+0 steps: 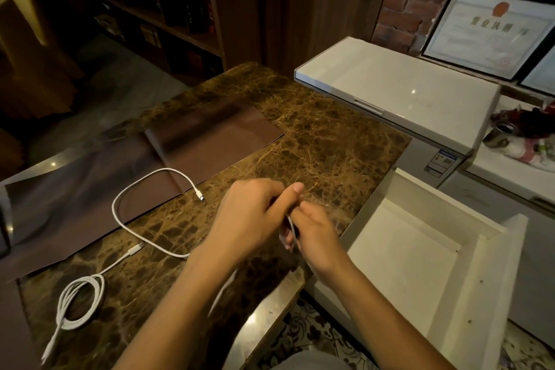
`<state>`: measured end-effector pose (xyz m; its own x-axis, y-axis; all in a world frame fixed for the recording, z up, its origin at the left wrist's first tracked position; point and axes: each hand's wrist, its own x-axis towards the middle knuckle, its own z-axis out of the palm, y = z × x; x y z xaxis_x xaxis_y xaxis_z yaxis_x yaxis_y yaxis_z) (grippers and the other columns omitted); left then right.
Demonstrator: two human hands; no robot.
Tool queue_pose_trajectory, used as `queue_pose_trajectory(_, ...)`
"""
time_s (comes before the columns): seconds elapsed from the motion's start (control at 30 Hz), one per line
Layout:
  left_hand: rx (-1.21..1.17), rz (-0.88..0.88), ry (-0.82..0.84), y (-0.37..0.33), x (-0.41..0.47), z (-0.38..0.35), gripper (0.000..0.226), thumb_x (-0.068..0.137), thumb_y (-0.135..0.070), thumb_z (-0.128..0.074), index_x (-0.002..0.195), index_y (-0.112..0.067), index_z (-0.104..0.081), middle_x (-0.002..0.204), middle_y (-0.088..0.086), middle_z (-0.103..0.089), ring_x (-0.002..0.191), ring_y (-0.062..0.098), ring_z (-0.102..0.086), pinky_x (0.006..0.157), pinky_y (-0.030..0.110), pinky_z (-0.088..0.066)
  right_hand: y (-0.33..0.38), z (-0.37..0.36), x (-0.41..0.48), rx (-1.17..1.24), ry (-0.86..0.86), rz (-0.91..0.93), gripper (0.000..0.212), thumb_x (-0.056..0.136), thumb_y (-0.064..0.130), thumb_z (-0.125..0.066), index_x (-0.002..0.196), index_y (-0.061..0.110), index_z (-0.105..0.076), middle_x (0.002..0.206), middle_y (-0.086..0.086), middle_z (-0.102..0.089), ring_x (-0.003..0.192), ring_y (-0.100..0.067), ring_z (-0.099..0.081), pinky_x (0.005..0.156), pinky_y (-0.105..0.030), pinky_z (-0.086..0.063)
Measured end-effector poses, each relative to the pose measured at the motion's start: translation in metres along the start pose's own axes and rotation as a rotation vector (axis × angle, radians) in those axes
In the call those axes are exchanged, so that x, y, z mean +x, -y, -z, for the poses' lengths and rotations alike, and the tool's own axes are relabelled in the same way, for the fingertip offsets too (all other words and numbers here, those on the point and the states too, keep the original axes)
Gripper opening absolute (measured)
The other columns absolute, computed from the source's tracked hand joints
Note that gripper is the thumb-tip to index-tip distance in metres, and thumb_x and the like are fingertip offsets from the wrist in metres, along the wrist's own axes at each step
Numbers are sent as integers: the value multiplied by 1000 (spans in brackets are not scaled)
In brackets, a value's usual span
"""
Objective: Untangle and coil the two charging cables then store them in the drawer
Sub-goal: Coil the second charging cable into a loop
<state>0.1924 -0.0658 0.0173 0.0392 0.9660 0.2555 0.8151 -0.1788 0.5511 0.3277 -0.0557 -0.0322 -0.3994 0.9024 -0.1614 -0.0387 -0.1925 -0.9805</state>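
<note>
At the left of the counter lies the coiled cable, gathered into a loose oval bundle. Its long axis runs from near-left to far-right, one tail trails toward the near edge, and the other plug end points up and to the right. This cable appears finished but not yet stored.

Just to its right, the loose cable sweeps in one open loop over the brown mat. Its free plug points down and to the right, and the other run passes under the left forearm toward the hands.

The left hand is closed in a pinch around the near end of that cable. The right hand is closed beside it, touching, with a short stretch of white cord showing between the two. Exactly which fingers hold the cord cannot be told.

Judgement: the step in hand is the start of coiling the second cable. The next move calls for drawing in the slack loop by loop without snagging the first bundle.

At the right, the drawer stands open, with neither cable in it.
</note>
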Motion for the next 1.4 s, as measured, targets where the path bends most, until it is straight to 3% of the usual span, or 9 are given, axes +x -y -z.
queue_pose_trajectory(0.07, -26, 6, -20, 4, 6, 1, 57, 99, -55, -48, 55, -20, -59, 52, -3, -58, 51, 8, -55, 55, 30, -47, 0, -6, -4, 79, 18, 1, 33, 98, 34, -43, 74, 18, -59, 59, 3, -53, 56, -13, -46, 55, -30, -36)
queue_pose_trajectory(0.17, -86, 6, -26, 5, 12, 2, 60, 98, -50, -54, 44, -26, -42, 44, -6, -44, 46, 9, -46, 49, 17, -32, 1, -14, -9, 121, 39, 21, 40, 99, 43, -41, 77, 15, -58, 60, 0, -52, 57, -14, -45, 56, -30, -36)
queue_pose_trajectory(0.27, -120, 12, -22, 10, 18, -1, 64, 96, -52, -55, 45, -18, -40, 45, -4, -41, 45, 12, -39, 49, 22, -31, -2, -20, -13, 120, 57, 31, 45, 101, 47, -39, 70, 22, -58, 61, -1, -51, 58, -15, -43, 59, -32, -36)
queue_pose_trajectory(0.47, -393, 69, 30, 20, 19, -13, 67, 96, -48, -58, 45, -8, -40, 41, -2, -33, 41, 9, -29, 46, 23, -30, 0, -23, -22, 112, 43, 66, 38, 102, 39, -41, 75, 21, -61, 61, 2, -42, 58, -15, -42, 59, -34, -38)
queue_pose_trajectory(0.63, -650, 141, -28, 15, 8, -24, 63, 98, -42, -57, 45, -14, -39, 42, 1, -33, 41, 12, -30, 47, 25, -30, 13, -19, -31, 185, 95, 32, 37, 102, 37, -41, 76, 19, -58, 62, 1, -40, 59, -16, -43, 59, -29, -42)
queue_pose_trajectory(0.8, -806, 201, -87, 7, -4, -36, 66, 99, -41, -52, 48, -3, -36, 44, 8, -38, 43, 16, -35, 48, 28, -34, 29, -17, -35, 424, 162, -70, 32, 98, 35, -48, 81, 11, -57, 59, 2, -38, 53, -12, -37, 53, -27, -36)
queue_pose_trajectory(0.93, -942, 288, -80, 0, -11, -41, 62, 103, -32, -49, 43, -19, -37, 39, -7, -40, 38, 7, -36, 43, 17, -34, 38, -11, -36, 522, 244, -121, 30, 101, 31, -49, 83, 10, -59, 61, 1, -37, 54, -11, -38, 52, -25, -37)
queue_pose_trajectory(1.17, -976, 415, -30, -15, -18, -46, 49, 106, -25, -46, 59, -16, -35, 41, -14, -41, 39, -1, -39, 44, 10, -37, 47, -6, -36, 611, 287, -139, 30, 104, 25, -46, 84, 6, -58, 62, -1, -36, 52, -12, -39, 50, -25, -39)
queue_pose_trajectory(1.4, -962, 374, -55, -13, -28, -49, 61, 106, -12, -47, 48, -28, -57, 48, -9, -56, 48, 4, -52, 49, 18, -42, 49, 1, -27, 592, 239, -58, 32, 105, 25, -43, 82, 9, -58, 62, 0, -38, 54, -12, -41, 52, -26, -40)
